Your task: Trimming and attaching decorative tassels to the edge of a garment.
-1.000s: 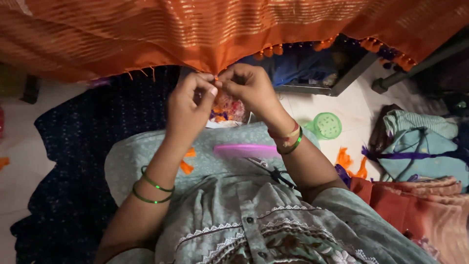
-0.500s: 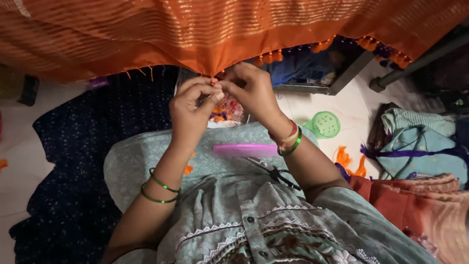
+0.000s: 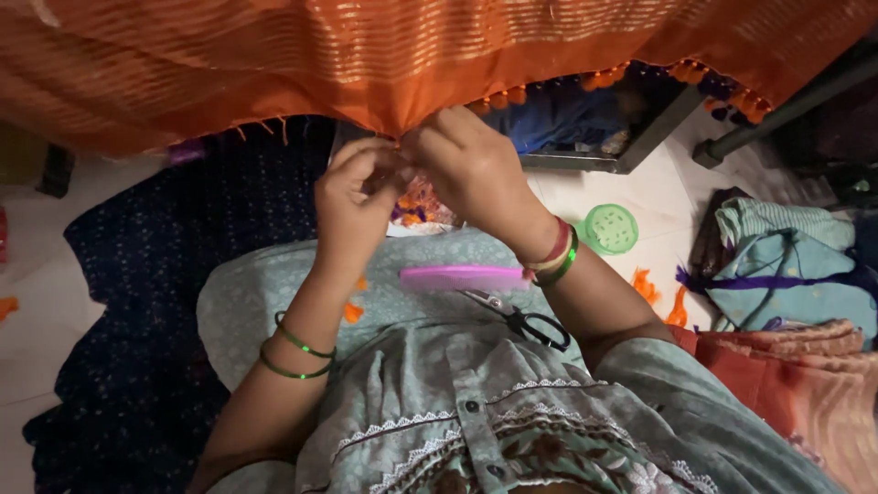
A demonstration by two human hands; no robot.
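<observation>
Both hands, left (image 3: pixel 352 197) and right (image 3: pixel 471 169), pinch the sari's (image 3: pixel 384 55) hem at 12 o'clock; soft, light, probably slippery, so grip the edge.

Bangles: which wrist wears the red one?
The right hand: its wrist carries a red bangle stacked beside a green one. The left hand's forearm has only two thin green bangles, spaced apart.
</observation>
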